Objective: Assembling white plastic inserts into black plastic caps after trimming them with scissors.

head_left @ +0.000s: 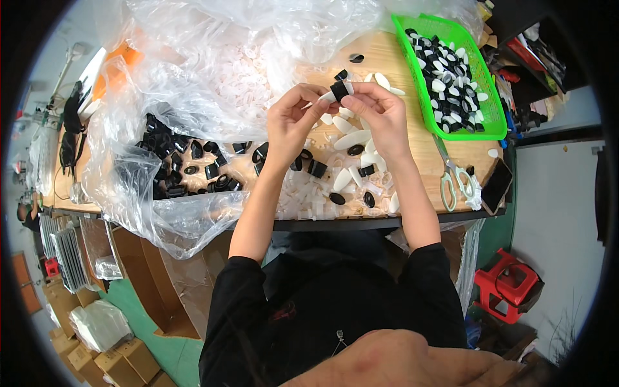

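Above the middle of the table, a small black-and-white plastic part (339,89) is pinched between both hands. My left hand (290,119) grips its white end between thumb and fingers. My right hand (382,113) is closed on its black side, where a clear or whitish edge also shows. Fingertips hide some of the part. Below the hands lie loose white oval pieces (353,140), black oval pieces (337,198) and black sleeve-like pieces (316,169). A green basket (422,97) to the right holds many black-and-white parts like this one.
Clear plastic bags cover the left and back, one with black pieces (169,161), another with translucent pieces (242,74). Scissors (449,174) and a phone (497,186) lie by the right edge. A red stool (509,284) stands on the floor, cardboard boxes (129,361) at lower left.
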Available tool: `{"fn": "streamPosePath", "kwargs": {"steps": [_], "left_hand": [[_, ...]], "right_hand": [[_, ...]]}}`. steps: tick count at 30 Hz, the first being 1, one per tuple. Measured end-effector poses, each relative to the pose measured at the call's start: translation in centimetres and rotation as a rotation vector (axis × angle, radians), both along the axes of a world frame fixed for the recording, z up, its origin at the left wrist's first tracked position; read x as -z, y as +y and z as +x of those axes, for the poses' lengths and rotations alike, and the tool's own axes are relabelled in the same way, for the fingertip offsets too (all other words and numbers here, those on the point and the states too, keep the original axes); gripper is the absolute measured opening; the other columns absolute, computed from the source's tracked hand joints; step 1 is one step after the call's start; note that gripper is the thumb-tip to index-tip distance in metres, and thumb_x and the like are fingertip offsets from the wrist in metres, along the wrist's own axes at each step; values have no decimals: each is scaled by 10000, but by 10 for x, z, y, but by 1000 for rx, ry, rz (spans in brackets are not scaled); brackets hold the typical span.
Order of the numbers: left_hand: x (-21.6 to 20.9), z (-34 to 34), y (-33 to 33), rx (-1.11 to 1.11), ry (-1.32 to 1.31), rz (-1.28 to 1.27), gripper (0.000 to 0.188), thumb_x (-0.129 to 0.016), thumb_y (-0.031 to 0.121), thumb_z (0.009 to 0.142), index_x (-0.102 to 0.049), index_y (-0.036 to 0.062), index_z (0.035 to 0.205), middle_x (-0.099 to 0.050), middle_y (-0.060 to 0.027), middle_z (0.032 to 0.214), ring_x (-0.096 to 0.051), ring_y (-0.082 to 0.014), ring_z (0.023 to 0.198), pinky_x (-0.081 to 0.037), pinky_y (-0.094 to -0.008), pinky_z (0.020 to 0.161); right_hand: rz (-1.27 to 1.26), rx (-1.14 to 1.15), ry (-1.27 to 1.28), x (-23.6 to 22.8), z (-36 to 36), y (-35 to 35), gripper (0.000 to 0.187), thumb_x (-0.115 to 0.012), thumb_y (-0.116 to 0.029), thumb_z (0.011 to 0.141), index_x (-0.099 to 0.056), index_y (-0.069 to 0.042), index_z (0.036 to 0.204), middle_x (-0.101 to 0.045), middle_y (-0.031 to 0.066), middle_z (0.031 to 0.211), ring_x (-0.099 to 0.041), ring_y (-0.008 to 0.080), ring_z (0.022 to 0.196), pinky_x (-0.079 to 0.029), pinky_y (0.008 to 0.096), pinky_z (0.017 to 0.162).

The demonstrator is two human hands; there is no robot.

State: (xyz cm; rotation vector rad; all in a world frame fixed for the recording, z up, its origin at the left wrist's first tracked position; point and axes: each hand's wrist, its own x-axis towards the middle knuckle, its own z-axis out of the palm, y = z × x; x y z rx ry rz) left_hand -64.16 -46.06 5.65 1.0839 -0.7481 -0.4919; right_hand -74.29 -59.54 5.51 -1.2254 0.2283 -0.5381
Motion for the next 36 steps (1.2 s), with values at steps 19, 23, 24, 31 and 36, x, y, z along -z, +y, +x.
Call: {"fn": "streamPosePath", "kwargs": {"steps": [19, 23, 24, 31, 36], "left_hand": [[0, 2, 0, 3, -39, 82, 114, -574, 75, 944, -599, -35, 922, -618, -91, 976, -634, -147, 837, -520, -282, 797], [-5, 0, 0, 13, -1, 64, 92, -571, 48, 937, -600, -36, 915, -618, -89, 979, -639, -155, 855, -532, -289, 807], [-6, 0, 1, 28, 31, 69, 77, -573, 33, 931, -598, -38, 914, -615, -91, 984, -640, -159, 866, -538, -293, 809], [-2, 4, 3, 6, -157, 198, 41, -626, -43, 868, -619, -50, 908, -612, -118, 1035, -632, -172, 925, -528, -283, 798], [0, 12, 5, 42, -145, 108, 51, -664, -6, 857, -642, -49, 873, -600, -90, 1012, -618, -128, 839, -530, -244, 730]], "right_hand": [[6, -58, 22, 2, 2, -2, 199, -704, -103, 853, -669, 16, 1008, -690, 66, 943, -632, 100, 874, -492, 229, 774], [5, -75, 68, 2, 1, -6, 212, -710, -111, 847, -671, 13, 1015, -691, 61, 932, -630, 88, 849, -490, 220, 758], [3, -83, 74, 2, 0, -8, 214, -711, -112, 846, -672, 13, 1015, -691, 60, 934, -629, 85, 844, -491, 219, 758], [3, -81, 41, 6, 1, -7, 201, -701, -93, 850, -674, 14, 1018, -690, 59, 947, -630, 87, 855, -493, 216, 774], [45, -81, 40, 3, 0, -6, 204, -685, -77, 860, -671, 18, 1039, -689, 72, 960, -636, 100, 876, -496, 218, 802]]}}
